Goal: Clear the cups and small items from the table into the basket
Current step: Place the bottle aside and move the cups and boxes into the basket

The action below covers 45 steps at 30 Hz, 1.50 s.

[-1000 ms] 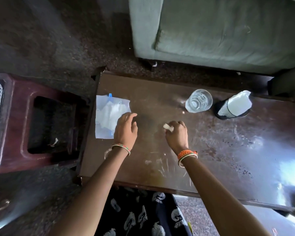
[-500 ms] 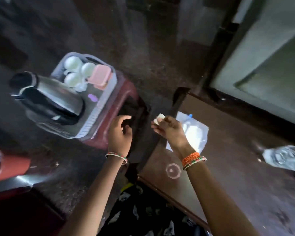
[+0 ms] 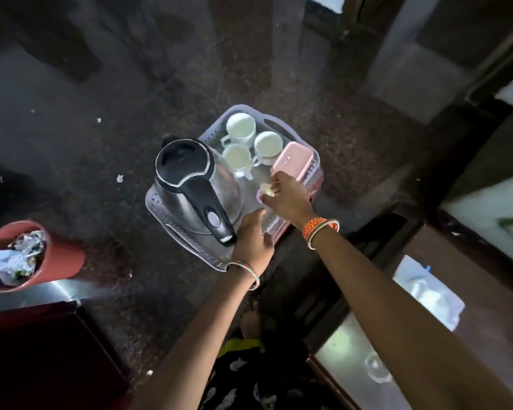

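Observation:
A pale grey perforated basket sits on a dark red stool. Inside it stand a steel kettle with a black handle, three white cups and a pink box. My right hand hovers over the basket's middle, its fingers pinched on a small white item. Just left of it, my left hand hangs over the basket's near rim beside the kettle handle, fingers loosely apart and holding nothing. The brown table lies at the lower right with a clear plastic bag on it.
A red bin full of wrappers stands on the dark floor at the left. A dark red piece of furniture fills the lower left corner. A grey sofa edge shows at the right.
The view swung left from the table to the basket. My right hand carried the small white item from the table edge to above the basket; my left hand followed to the basket's rim.

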Tool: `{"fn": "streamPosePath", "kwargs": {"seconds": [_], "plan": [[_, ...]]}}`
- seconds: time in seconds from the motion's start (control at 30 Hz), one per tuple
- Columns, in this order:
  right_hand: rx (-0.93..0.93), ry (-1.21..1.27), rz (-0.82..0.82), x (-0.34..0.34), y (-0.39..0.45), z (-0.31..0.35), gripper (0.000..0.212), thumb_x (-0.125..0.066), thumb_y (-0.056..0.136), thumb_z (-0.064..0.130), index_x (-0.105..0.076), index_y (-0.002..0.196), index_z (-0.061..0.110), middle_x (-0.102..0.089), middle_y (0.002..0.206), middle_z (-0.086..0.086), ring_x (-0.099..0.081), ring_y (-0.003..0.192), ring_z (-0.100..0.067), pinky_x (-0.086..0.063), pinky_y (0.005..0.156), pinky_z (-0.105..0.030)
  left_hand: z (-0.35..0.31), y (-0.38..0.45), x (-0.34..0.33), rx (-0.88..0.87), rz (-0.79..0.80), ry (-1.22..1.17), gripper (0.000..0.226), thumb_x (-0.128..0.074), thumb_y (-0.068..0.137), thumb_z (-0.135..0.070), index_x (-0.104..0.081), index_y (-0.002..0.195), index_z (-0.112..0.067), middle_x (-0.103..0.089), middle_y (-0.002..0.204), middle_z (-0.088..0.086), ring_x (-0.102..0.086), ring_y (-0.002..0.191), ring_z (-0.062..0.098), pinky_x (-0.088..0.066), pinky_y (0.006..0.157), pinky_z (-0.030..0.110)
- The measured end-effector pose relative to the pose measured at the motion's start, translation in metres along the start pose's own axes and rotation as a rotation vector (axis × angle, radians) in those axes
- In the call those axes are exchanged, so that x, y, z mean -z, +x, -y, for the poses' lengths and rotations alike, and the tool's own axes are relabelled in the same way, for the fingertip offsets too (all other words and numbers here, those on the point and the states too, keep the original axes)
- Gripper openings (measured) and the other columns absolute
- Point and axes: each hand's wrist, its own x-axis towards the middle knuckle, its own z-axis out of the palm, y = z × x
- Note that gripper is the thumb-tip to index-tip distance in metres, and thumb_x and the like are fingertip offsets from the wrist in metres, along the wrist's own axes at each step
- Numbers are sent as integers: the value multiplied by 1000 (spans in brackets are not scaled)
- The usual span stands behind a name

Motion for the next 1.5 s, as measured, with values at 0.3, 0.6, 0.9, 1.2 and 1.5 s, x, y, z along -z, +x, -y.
{"fn": "streamPosePath", "kwargs": {"seconds": [0.3,0.6,0.9,1.2,1.5], "plan": [[282,-774,252,-23,29,-23,25,-59,84,19,-56,108,14,-67,101,-5,-57,104,-28,-29,95,-37,20,7,-18,276,149,-1,44,-48,84,-4,-38,126,0,-42,130,19,-41,125,30,-32,107,35],[341,-716,287,-20,29,-22,7,-60,83,6,-60,90,5,-65,92,-12,-59,87,-29,-36,67,-29,27,7,-19,271,200,25,41,-48,84,-6,-41,125,-5,-43,129,12,-43,122,24,-38,99,34],[338,-774,313,-18,28,-18,17,-46,97,7,-56,109,0,-64,101,-17,-63,92,-33,-46,71,-33,28,4,-21,291,184,36,37,-48,85,-10,-43,121,-10,-45,127,7,-50,116,24,-46,87,37],[293,-738,166,7,1,-7,46,-59,86,7,-49,130,12,-55,122,-15,-51,114,-32,-46,89,-42,16,3,-17,94,12,-81,39,-46,79,5,-53,117,0,-54,118,19,-53,111,31,-43,98,39],[-355,-198,-625,135,-197,-194,27,-64,78,-3,-66,105,1,-66,107,-20,-59,103,-37,-41,88,-33,-61,-49,-106,-227,-71,-321,31,-47,73,11,-61,98,-3,-64,95,11,-59,85,16,-46,70,13]]}}
